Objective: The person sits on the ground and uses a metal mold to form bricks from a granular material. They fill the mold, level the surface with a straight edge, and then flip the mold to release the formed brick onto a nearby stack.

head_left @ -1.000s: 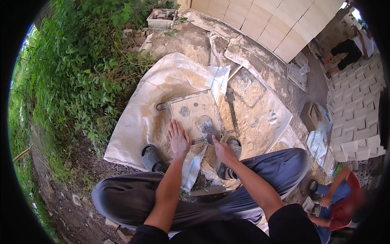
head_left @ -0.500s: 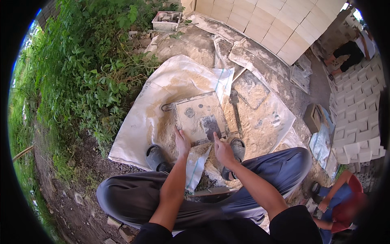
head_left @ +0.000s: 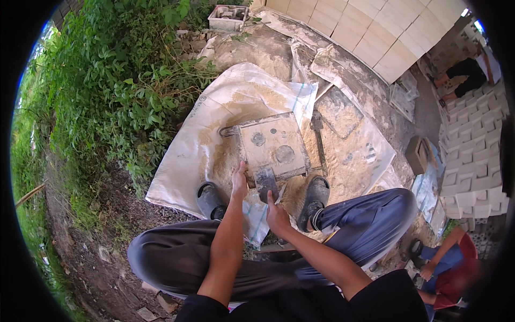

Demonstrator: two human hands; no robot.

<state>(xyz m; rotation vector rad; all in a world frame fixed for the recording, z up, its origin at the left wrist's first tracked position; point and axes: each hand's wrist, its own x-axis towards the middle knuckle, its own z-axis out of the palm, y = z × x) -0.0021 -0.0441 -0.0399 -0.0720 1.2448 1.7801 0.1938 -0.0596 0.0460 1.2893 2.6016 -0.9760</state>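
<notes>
1. Head view, setting: outdoor ground of sandy earth, with dense green plants [head_left: 107, 96] on the person's left and a wall of pale blocks [head_left: 375, 32] at the far side. A white woven sack sheet [head_left: 188, 161] is spread on the ground and dusted with sand.
2. On the sheet lies a square grey mould [head_left: 273, 147], flat, with a metal handle at its left side and round marks on its top face. It sits straight ahead of the person, between their two dark shoes [head_left: 209, 199].
3. Change from a second ago: the left hand [head_left: 240, 181] lay spread flat on the sheet left of the mould; it has since drawn in to the mould's near-left corner. The mould itself has stayed put.
4. A trowel [head_left: 266, 182] rests its dark blade on the mould's near edge. Its long axis runs roughly from the person outward, blade pointing away toward the mould's middle, handle toward the person.
5. The left hand has its fingers extended and close together, touching the mould's near-left edge; whether it grips the edge cannot be told.
6. The right hand [head_left: 278, 217] is curled around the trowel's handle, fingers closed.
7. Another person in red and blue [head_left: 450, 263] crouches at the lower right, well apart.
</notes>
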